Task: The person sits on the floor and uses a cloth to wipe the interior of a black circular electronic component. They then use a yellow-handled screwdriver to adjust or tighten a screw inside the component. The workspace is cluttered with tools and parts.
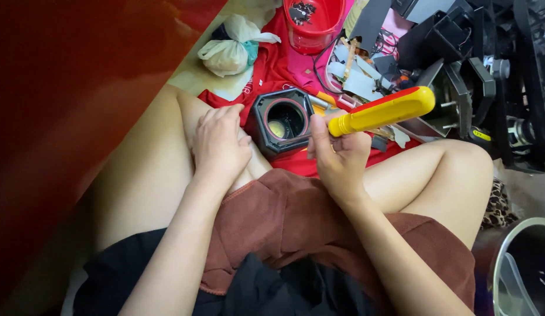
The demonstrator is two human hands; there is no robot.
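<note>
Head view: As the camera looks down onto a seated lap, both hands are seen close together above crossed bare legs.
Right hand (341,158): it is clenched around the near end of a yellow screwdriver handle (382,111), which is angled up and to the right; the shaft is hidden behind the fingers, so where the tip sits cannot be told.
Left hand (218,142): its fingers are curled loosely and laid on the left thigh, nothing being gripped; it is kept just left of the black housing (281,121), seemingly to steady it, though contact cannot be confirmed.
Black housing: an angular casing with a round opening is propped between the knees, its opening tilted toward the camera so the inside can be seen.
Red cloth (272,69): it is spread under the housing, apparently as a work surface.
Far side: a red bucket (312,26) and a tied plastic bag (231,47) are set beyond the cloth.
Far right: grey scraps and black machine parts (489,76) are piled.
</note>
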